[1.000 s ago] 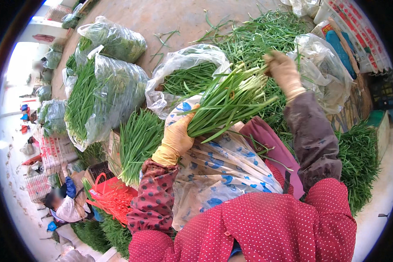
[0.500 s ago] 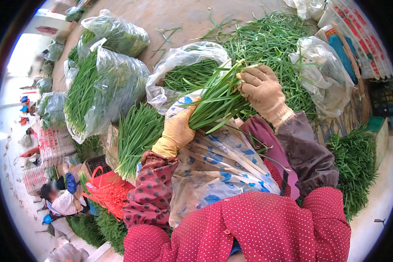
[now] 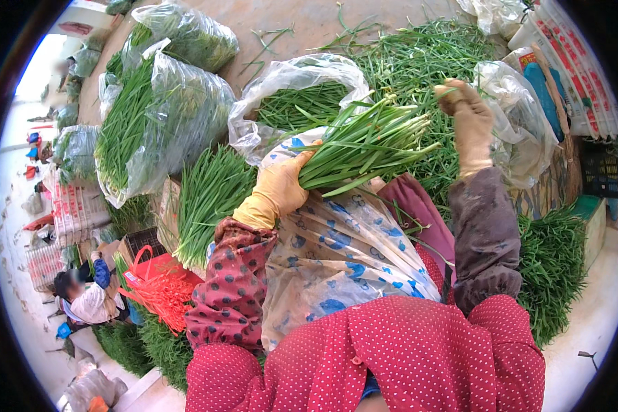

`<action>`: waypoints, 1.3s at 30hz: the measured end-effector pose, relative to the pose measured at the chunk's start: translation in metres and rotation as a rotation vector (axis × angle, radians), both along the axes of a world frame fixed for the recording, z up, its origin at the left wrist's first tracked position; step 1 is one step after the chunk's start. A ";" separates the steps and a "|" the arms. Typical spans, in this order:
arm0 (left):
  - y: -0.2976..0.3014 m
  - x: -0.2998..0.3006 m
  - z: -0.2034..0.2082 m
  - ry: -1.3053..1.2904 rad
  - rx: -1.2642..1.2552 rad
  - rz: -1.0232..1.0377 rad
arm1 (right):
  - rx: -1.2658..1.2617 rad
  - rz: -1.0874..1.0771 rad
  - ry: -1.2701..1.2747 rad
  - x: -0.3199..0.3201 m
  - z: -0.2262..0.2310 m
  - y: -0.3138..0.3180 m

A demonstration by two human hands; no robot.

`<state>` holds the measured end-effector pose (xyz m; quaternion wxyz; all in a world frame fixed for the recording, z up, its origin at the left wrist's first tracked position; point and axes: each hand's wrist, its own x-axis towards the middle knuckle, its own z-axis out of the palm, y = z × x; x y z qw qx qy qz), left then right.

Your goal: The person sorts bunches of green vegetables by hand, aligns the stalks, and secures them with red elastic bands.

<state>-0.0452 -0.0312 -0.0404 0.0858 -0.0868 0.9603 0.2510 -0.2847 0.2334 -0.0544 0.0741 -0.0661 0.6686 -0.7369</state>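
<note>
My left hand (image 3: 280, 190), in a yellow glove, grips a bunch of garlic chives (image 3: 367, 144) above my lap. The pale stem ends fan out to the right and the green leaves trail left. To the right of those stems, my right hand (image 3: 470, 123), in a dirt-stained tan glove, is raised and apart from the bunch. Its fingers are curled closed, and whatever may be in them is too small to make out. Under both hands lies a large heap of loose garlic chives (image 3: 419, 65). A plastic apron with blue prints (image 3: 350, 247) covers my lap.
An open clear bag of chives (image 3: 302, 106) stands beyond my left hand. Neat chives (image 3: 213, 192) stand left of it, near filled bags (image 3: 185, 117) and a red bag with red ties (image 3: 161, 281). More greens (image 3: 553, 268) lie at right. Another person (image 3: 93, 295) sits far left.
My right hand has left the stem ends and moved right and up, its fingers curling closed. The bunch stays in my left hand, with its pale stems now uncovered.
</note>
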 end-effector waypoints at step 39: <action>0.026 0.013 0.011 -0.003 -0.176 -0.015 | -0.358 -0.086 -0.322 0.016 -0.012 0.029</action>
